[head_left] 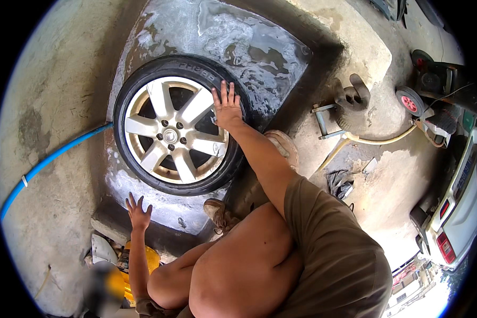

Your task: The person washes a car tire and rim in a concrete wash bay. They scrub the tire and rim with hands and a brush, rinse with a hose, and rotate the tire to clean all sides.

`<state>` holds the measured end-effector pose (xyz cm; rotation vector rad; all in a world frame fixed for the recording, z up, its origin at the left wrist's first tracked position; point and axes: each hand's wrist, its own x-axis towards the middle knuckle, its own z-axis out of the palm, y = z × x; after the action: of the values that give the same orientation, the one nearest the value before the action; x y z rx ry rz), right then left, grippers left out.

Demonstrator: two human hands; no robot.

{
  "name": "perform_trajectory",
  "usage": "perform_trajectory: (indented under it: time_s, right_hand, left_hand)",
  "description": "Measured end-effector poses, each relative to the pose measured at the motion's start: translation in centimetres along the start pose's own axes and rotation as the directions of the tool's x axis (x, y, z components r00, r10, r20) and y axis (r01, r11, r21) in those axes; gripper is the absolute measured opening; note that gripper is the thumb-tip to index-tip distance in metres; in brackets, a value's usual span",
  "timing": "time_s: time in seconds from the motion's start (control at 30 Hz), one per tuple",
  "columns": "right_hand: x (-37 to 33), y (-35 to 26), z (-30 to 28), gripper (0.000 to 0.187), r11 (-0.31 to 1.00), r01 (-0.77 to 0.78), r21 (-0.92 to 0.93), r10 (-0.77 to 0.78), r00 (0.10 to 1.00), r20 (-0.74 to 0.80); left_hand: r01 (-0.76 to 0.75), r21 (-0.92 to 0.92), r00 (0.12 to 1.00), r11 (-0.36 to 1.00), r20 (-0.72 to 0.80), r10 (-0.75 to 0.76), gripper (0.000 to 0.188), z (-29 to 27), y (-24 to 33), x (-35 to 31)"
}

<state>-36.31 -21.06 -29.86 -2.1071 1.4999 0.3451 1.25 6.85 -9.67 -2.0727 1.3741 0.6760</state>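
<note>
A car wheel [148,122] lies flat in a walled concrete basin [323,53], its silver spoked rim [183,161] facing up inside a black tyre [126,159]. My right hand [228,108], fingers spread, rests on the wheel's right side, where the tyre meets the rim. Apart from the wheel, my left hand [139,214] is held near the basin's near left edge, its fingers spread and nothing in them. Cloudy, whitish water [212,32] covers the basin floor around the tyre.
A blue hose [53,156] runs in from the left to the wheel. At right are a metal clamp frame [319,122], a pale hose [381,140], a wheeled machine [434,85] and a white vehicle [450,222]. My shoe [215,212] is by the basin; yellow items [151,258] sit lower left.
</note>
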Motion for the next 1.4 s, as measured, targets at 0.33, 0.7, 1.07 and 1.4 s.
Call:
perform_trajectory:
  time_s: [0.33,0.7,1.07,1.4]
  right_hand:
    - [0.9,0.0,1.4,0.062,0.982,-0.020,0.186,0.044,0.991,-0.123]
    - [0.8,0.7,1.4,0.067,0.964,0.023,0.265,0.047,0.966,-0.254]
    - [1.0,-0.5,2.1,0.087,0.994,-0.004,0.110,0.022,0.986,-0.165]
    - [1.0,-0.8,0.3,0.089,0.981,-0.002,0.192,0.040,0.981,-0.192]
  left_hand:
    - [-0.064,-0.118,0.989,0.991,0.126,0.079,0.098,-4.5,20.1,17.1]
    - [-0.170,-0.506,0.976,0.845,0.031,0.215,0.095,11.7,40.3,10.7]
    - [0.205,-0.441,0.938,0.874,0.342,-0.047,0.101,9.1,41.8,13.8]
    - [0.096,-0.536,0.994,0.838,0.009,-0.107,0.089,5.9,39.1,13.9]
